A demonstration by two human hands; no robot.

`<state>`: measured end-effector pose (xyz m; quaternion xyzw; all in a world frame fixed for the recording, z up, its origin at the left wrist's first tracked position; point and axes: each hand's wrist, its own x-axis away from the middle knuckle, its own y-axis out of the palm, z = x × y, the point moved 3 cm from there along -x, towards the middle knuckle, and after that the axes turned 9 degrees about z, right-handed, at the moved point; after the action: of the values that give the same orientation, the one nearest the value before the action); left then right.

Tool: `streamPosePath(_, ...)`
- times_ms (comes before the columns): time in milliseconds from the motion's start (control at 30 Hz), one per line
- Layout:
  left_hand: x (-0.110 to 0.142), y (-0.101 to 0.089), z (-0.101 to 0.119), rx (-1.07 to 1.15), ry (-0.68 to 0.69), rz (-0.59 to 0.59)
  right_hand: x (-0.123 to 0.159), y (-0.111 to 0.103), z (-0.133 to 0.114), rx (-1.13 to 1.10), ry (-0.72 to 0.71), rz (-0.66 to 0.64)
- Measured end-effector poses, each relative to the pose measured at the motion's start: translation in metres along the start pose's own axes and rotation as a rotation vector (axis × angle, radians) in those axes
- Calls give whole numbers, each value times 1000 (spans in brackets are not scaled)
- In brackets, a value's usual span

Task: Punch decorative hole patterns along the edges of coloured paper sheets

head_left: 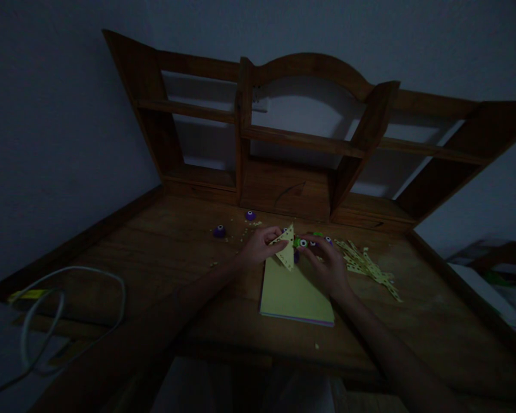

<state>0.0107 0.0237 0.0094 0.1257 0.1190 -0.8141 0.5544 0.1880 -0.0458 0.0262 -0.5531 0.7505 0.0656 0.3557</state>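
Observation:
Between the thumb and fingers of my left hand (264, 245) is a folded yellow piece of paper (287, 252) with small punched holes, its point turned up. My right hand (329, 265) grips a small green craft punch (301, 243) at the paper's right edge. Whether the paper sits inside the punch's slot I cannot tell. Both hands are above a stack of yellow paper sheets (296, 295) lying on the desk. Beyond my right fingers is a purple punch (328, 240), partly hidden. Other punches behind my hands show only in part.
Two purple punches (219, 230) stand at the left and back of the wooden desk (163, 246), among scattered yellow paper bits. Punched yellow strips (365, 264) are heaped at right. A wooden shelf unit (303, 137) rises behind. A white cable (122, 287) loops at left.

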Motion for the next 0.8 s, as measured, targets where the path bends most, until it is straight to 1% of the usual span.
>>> streamPosePath(233,1,0,1,4,-19,30,0,1,3,-29,21,15)
streamPosePath(400,0,-1,-1,-19,4,28,1,2,5,-11,34,8)
streamPosePath(700,0,1,-1,24,-11,-10,1,3,9,-69,78,14)
streamPosePath(800,0,1,-4,46,-45,-11,2,3,7,-33,51,6)
